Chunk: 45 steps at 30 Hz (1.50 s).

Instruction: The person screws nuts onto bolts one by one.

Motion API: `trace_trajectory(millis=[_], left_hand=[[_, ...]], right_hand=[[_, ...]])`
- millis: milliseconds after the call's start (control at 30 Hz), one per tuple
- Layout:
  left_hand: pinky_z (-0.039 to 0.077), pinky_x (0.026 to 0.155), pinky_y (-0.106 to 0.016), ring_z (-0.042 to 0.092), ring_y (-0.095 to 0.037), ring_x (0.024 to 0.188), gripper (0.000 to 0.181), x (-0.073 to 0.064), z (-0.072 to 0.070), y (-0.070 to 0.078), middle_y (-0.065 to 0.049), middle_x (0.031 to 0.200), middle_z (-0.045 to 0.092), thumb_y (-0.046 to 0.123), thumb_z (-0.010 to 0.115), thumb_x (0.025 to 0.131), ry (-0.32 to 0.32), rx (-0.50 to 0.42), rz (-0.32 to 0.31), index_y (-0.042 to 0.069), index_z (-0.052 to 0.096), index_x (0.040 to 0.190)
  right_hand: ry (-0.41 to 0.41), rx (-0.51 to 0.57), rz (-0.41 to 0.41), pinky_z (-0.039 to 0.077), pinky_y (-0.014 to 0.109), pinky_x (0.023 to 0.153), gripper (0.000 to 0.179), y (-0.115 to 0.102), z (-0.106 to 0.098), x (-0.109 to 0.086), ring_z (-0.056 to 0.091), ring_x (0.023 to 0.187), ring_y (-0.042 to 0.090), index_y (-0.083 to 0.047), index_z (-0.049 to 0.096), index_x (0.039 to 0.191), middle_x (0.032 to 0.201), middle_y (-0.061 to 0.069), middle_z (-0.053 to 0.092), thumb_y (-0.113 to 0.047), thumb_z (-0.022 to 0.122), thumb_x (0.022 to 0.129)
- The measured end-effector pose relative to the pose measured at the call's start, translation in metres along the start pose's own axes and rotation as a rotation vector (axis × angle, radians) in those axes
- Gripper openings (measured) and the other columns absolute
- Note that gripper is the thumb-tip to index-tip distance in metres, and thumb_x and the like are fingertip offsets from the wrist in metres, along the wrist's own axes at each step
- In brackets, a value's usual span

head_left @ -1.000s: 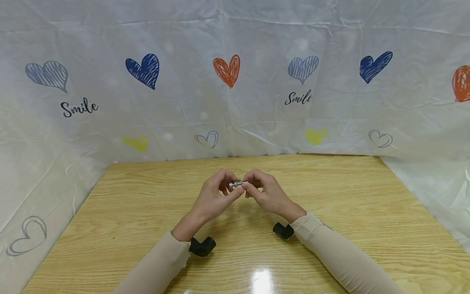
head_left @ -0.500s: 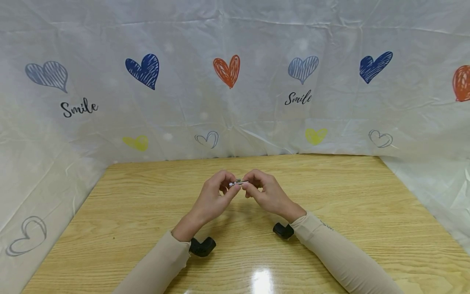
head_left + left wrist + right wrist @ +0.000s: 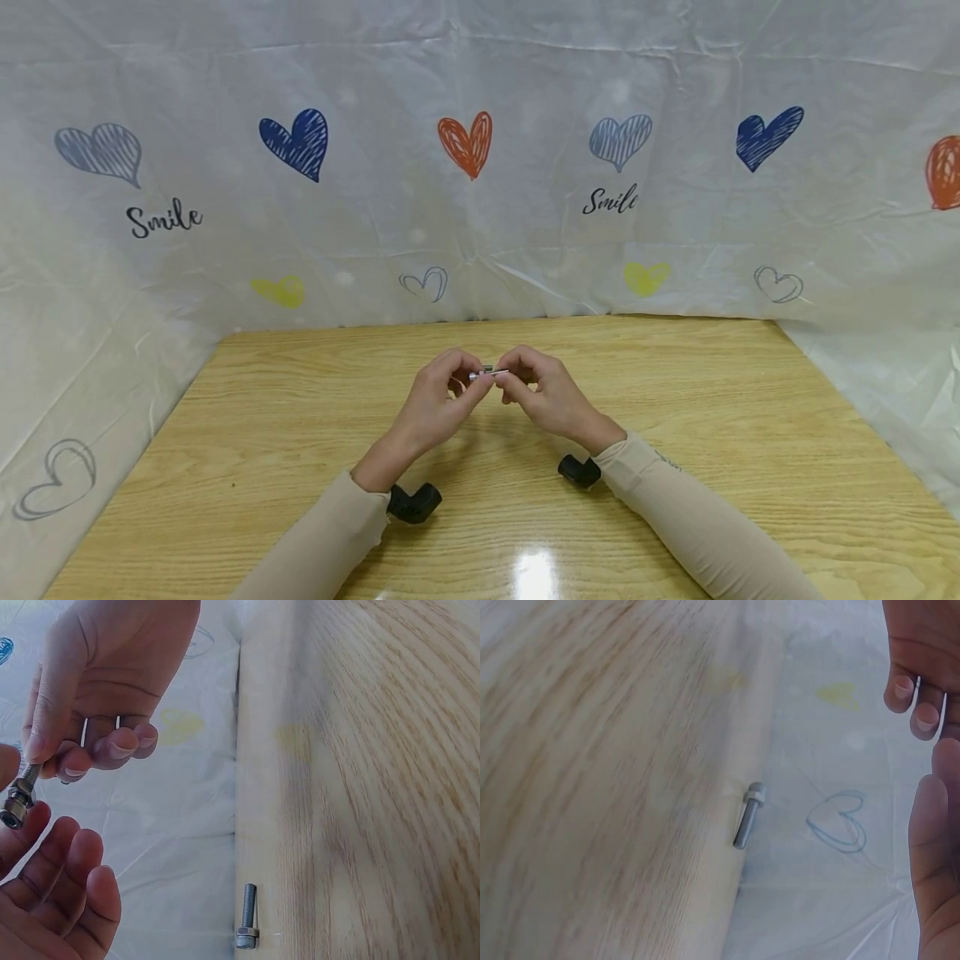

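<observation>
A metal bolt is held up between my hands, its socket head towards the left. My right hand pinches the threaded end between thumb and fingers. Thumb and forefinger of my left hand close on the nut near the bolt's head; in the head view the thumb covers most of it. In the left wrist view the other left fingers are loosely bent. Just beyond the hands a second bolt lies on the table, a nut close to its head. The right wrist view does not show the held bolt.
The wooden table ends at a pale cloth backdrop printed with hearts and "Smile". A black angular piece sits by the left wrist and another black piece by the right wrist.
My left thumb has shifted up and slightly left along the held bolt, over the nut. The right hand keeps the same place. The second bolt has not moved.
</observation>
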<state>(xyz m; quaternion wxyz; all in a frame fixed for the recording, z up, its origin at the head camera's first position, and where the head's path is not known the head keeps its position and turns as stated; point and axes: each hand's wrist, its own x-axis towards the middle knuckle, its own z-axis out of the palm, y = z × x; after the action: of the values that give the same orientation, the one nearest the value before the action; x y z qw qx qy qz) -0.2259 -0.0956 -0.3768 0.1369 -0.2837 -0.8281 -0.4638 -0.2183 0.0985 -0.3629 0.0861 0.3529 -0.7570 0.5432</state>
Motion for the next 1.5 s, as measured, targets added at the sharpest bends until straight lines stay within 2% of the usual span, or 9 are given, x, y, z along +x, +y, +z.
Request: trace_trajectory(millis=[167, 300, 467, 967, 1267, 1500], left_hand=[[0.05, 0.063, -0.034, 0.055, -0.011, 0.075, 0.018, 0.0007, -0.0002, -0.0002, 0.002, 0.087, 0.059, 0.017, 0.072, 0.088, 0.004, -0.032, 0.027, 0.011, 0.058, 0.099], [0.05, 0.062, -0.03, 0.055, -0.012, 0.073, 0.018, 0.0006, -0.0002, 0.0004, 0.002, 0.089, 0.058, 0.011, 0.071, 0.087, 0.002, -0.029, 0.05, 0.01, 0.057, 0.099], [0.049, 0.062, -0.028, 0.052, -0.012, 0.072, 0.015, 0.0001, 0.0006, -0.0007, 0.003, 0.089, 0.057, 0.01, 0.069, 0.089, 0.002, -0.016, 0.053, 0.012, 0.057, 0.097], [0.049, 0.064, -0.031, 0.053, -0.011, 0.075, 0.006, 0.0, -0.0001, 0.0003, 0.003, 0.089, 0.058, 0.017, 0.063, 0.094, -0.01, 0.005, 0.027, 0.012, 0.059, 0.095], [0.049, 0.067, -0.031, 0.052, -0.011, 0.074, 0.015, 0.0, -0.0013, 0.0014, 0.005, 0.087, 0.057, 0.024, 0.056, 0.098, -0.026, 0.026, -0.005, 0.013, 0.064, 0.092], [0.05, 0.066, -0.032, 0.054, -0.01, 0.077, 0.012, -0.0004, -0.0014, 0.0011, 0.008, 0.089, 0.058, 0.029, 0.062, 0.095, -0.022, 0.006, -0.021, 0.018, 0.064, 0.097]], right_hand=[[0.001, -0.002, 0.008, 0.044, 0.026, 0.054, 0.004, -0.0006, 0.0005, 0.0002, 0.062, 0.067, 0.031, 0.002, 0.058, 0.098, 0.083, 0.008, 0.062, 0.001, 0.056, 0.095], [0.0, 0.0, 0.009, 0.044, 0.026, 0.054, 0.004, -0.0014, 0.0003, 0.0001, 0.062, 0.067, 0.03, 0.002, 0.058, 0.098, 0.084, 0.007, 0.062, 0.001, 0.056, 0.095], [0.001, 0.003, 0.011, 0.044, 0.026, 0.055, 0.004, -0.0017, 0.0005, 0.0, 0.062, 0.067, 0.03, 0.002, 0.058, 0.098, 0.082, 0.006, 0.062, -0.001, 0.056, 0.095], [-0.002, 0.004, 0.023, 0.044, 0.026, 0.055, 0.005, -0.0008, 0.0004, 0.0001, 0.062, 0.068, 0.032, 0.0, 0.059, 0.099, 0.083, 0.005, 0.062, -0.003, 0.056, 0.096], [-0.005, 0.002, 0.016, 0.045, 0.027, 0.055, 0.006, -0.002, -0.0003, 0.0003, 0.062, 0.067, 0.033, 0.003, 0.058, 0.099, 0.082, 0.006, 0.061, -0.002, 0.055, 0.096], [-0.005, 0.003, 0.023, 0.045, 0.027, 0.056, 0.004, -0.0018, 0.0002, -0.0002, 0.062, 0.068, 0.031, -0.001, 0.058, 0.099, 0.083, 0.006, 0.062, -0.001, 0.055, 0.096]])
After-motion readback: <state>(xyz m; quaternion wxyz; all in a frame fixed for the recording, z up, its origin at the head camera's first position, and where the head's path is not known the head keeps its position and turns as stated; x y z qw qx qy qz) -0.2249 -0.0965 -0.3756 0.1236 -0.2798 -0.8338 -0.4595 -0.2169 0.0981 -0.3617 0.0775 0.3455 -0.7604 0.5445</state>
